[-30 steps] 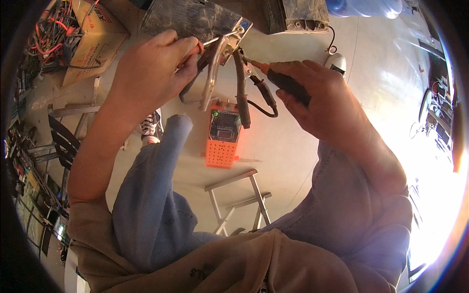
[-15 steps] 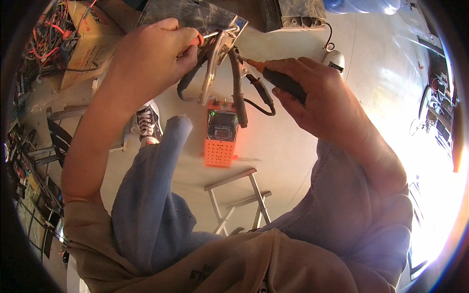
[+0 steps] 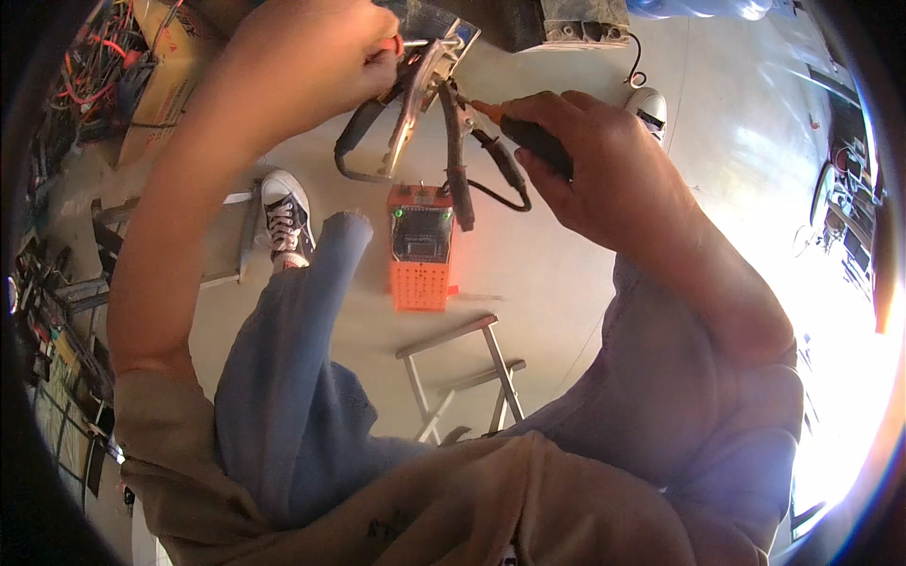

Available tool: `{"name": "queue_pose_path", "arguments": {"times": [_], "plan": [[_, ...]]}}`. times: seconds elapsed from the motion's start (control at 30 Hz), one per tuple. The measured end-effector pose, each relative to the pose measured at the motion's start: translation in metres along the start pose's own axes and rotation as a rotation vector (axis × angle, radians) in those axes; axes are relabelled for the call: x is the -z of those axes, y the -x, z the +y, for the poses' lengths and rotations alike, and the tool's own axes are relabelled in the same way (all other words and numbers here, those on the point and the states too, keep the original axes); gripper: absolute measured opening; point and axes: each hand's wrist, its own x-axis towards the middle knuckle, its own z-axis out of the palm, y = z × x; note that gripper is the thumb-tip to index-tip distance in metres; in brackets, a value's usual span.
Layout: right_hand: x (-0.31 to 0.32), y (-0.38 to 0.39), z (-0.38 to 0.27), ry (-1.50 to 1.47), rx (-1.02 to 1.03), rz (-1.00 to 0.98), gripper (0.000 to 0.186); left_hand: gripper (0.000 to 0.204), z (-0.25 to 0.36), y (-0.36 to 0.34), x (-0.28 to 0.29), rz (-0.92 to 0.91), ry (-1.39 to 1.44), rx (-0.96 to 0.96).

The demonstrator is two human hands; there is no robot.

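Note:
At the top, my left hand [image 3: 330,57] is closed around the red handle of a thin metal-shafted tool, perhaps a screwdriver [image 3: 415,43]. Its shaft runs behind a metal spring clamp [image 3: 413,113] at the corner of a dark box [image 3: 467,40]. A second, darker clamp [image 3: 457,156] hangs beside it, with a black cable [image 3: 505,200] curving off to the right. My right hand [image 3: 590,156] grips a black-handled tool with an orange collar [image 3: 536,141]. Its front end reaches the darker clamp; whether it touches is unclear.
Below the clamps, an orange device [image 3: 420,283] with a dark panel and two green lights stands on the floor. A metal folding frame [image 3: 500,363] lies nearer me. Far left is a cardboard box [image 3: 156,123] with tangled wires. A dark block [image 3: 585,36] stands at the top.
Both hands and their tools sit slightly higher in the picture, the right one also a little left. The clamps and orange device appear shifted slightly upward. A second green light now shows.

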Motion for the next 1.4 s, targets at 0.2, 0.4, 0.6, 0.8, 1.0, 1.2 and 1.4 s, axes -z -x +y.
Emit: {"name": "queue_pose_path", "arguments": {"times": [0.2, 0.4, 0.6, 0.8, 1.0, 1.2, 1.4], "plan": [[-0.003, 0.0, -0.004, 0.055, -0.036, -0.012, 0.029, 0.013, 0.014, -0.001, 0.0, -0.008, -0.111, 0.029], [-0.005, -0.002, -0.003, 0.024, -0.004, 0.007, 0.029, 0.018, 0.016, -0.003, 0.002, -0.065, -0.113, 0.045], [-0.003, 0.0, -0.014, 0.104, -0.038, -0.07, 0.03, 0.015, 0.016, -0.004, 0.002, -0.049, -0.171, 0.026], [-0.009, 0.004, -0.01, 0.046, -0.086, -0.086, 0.034, 0.013, 0.015, 0.002, -0.012, -0.053, -0.128, 0.109], [-0.016, 0.002, -0.006, -0.027, -0.038, -0.034, 0.03, 0.016, 0.025, -0.002, -0.007, -0.093, -0.1, 0.19], [-0.004, -0.004, -0.005, -0.116, -0.117, -0.067, 0.032, 0.013, 0.022, 0.001, -0.016, -0.011, -0.126, 0.17], [-0.02, 0.002, 0.012, 0.004, 0.025, -0.026, 0.027, 0.013, 0.019, -0.001, -0.015, -0.048, -0.118, 0.164]]}}
